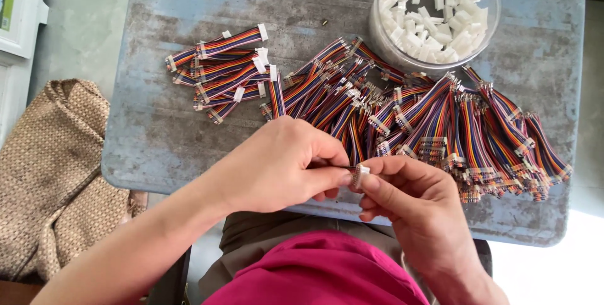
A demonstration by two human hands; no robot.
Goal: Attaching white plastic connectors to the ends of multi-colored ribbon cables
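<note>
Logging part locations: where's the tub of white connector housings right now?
In the head view, the clear round tub of white housings stands at the table's far right, just beyond the pile of rainbow ribbon cables.

Worn blue-grey bench (157,135), paint scuffed. On it: wide heap of rainbow ribbon cables (440,122), metal ends bare; smaller pile of cables with white connectors (226,69) at left; clear round tub of white plastic housings (434,12) near far edge.
</note>
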